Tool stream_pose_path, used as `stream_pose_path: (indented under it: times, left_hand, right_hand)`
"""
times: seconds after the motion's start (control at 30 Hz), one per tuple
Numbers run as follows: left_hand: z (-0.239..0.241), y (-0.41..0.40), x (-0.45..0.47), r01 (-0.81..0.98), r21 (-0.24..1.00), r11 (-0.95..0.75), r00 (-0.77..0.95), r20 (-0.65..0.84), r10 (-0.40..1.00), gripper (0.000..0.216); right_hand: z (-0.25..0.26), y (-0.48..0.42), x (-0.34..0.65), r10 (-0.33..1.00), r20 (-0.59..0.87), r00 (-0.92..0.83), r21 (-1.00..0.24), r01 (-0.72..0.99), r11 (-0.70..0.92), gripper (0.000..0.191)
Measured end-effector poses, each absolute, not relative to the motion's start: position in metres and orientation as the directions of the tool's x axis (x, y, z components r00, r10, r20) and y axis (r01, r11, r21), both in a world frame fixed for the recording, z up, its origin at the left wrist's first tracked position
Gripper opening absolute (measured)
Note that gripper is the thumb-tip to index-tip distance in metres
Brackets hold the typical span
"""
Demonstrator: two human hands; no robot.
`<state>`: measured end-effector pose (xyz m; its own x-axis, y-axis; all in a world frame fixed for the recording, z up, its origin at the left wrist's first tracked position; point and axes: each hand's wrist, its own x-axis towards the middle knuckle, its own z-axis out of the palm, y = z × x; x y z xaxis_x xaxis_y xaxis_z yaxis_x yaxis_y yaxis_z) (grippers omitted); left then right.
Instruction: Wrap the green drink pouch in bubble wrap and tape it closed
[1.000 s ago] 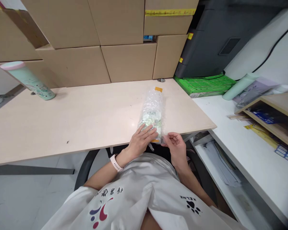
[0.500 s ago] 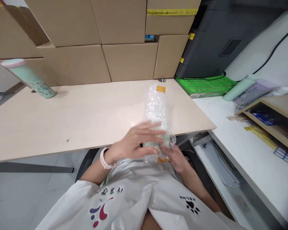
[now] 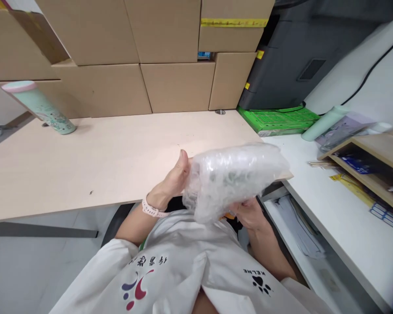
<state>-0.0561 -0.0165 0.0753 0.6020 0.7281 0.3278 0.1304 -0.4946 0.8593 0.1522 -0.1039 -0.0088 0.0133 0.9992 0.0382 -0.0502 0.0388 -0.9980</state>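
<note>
Now both hands, left point(image 3: 172, 183) & right point(image 3: 250, 213), clamp bubble-wrapped pkg point(image 3: 231, 176).

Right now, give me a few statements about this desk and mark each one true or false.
1. The bubble-wrapped parcel lies flat on the desk. False: the left hand and right hand hold it up, off the desk.
2. A mint tumbler stands at the desk's far left. True.
3. A watch is on the left wrist. True.
4. The green crate sits on top of the cardboard boxes. False: it sits to their right, under a dark machine.
</note>
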Motion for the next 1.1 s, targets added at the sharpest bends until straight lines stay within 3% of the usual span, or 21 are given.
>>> stream_pose_path:
  times: [0.13,0.23,0.3,0.4,0.43,0.5,0.6,0.7,0.87,1.0,1.1]
  left_hand:
    - [0.041,-0.028,-0.043,0.087,0.884,-0.459,0.438,0.380,0.815,0.073]
    - [0.015,-0.012,-0.039,-0.003,0.939,-0.345,0.384,0.319,0.866,0.048]
    - [-0.001,0.006,-0.040,-0.007,0.963,-0.270,0.354,0.255,0.900,0.041]
    - [-0.021,0.029,-0.047,0.079,0.933,-0.351,0.280,0.317,0.906,0.038]
    - [-0.025,0.034,-0.050,0.132,0.900,-0.415,0.263,0.371,0.891,0.041]
    - [-0.031,0.038,-0.056,0.243,0.820,-0.519,0.247,0.465,0.850,0.054]
    - [-0.032,0.037,-0.060,0.385,0.713,-0.587,0.193,0.559,0.806,0.069]
    - [-0.028,0.036,-0.061,0.451,0.655,-0.606,0.133,0.623,0.771,0.059]
    - [-0.019,0.025,-0.068,0.438,0.688,-0.578,0.127,0.590,0.798,0.060]
    - [-0.007,-0.004,-0.083,0.483,0.671,-0.563,0.080,0.607,0.791,0.057]
    - [0.001,-0.030,-0.084,0.450,0.666,-0.595,0.137,0.608,0.782,0.048]
  right_hand:
    - [0.027,-0.085,0.127,0.995,0.017,0.101,-0.997,-0.074,0.025,0.043]
    - [0.036,-0.058,0.119,0.992,0.073,0.107,-0.996,-0.032,0.077,0.046]
    - [0.032,-0.037,0.121,0.975,0.136,0.174,-0.987,0.103,0.119,0.056]
    - [0.024,-0.013,0.128,0.899,0.328,0.290,-0.869,0.466,0.167,0.083]
    - [0.022,-0.009,0.130,0.875,0.416,0.248,-0.792,0.572,0.214,0.080]
    - [0.018,-0.005,0.129,0.838,0.541,0.071,-0.636,0.687,0.352,0.056]
    - [0.011,-0.005,0.123,0.830,0.539,-0.142,-0.548,0.689,0.474,0.040]
    - [0.004,-0.002,0.115,0.858,0.482,-0.180,-0.591,0.656,0.470,0.038]
    - [0.014,-0.004,0.126,0.869,0.478,-0.128,-0.690,0.558,0.461,0.035]
    - [0.022,-0.027,0.154,0.834,0.524,0.173,-0.762,0.534,0.367,0.036]
    - [0.010,-0.046,0.169,0.833,0.409,0.371,-0.870,0.433,0.234,0.029]
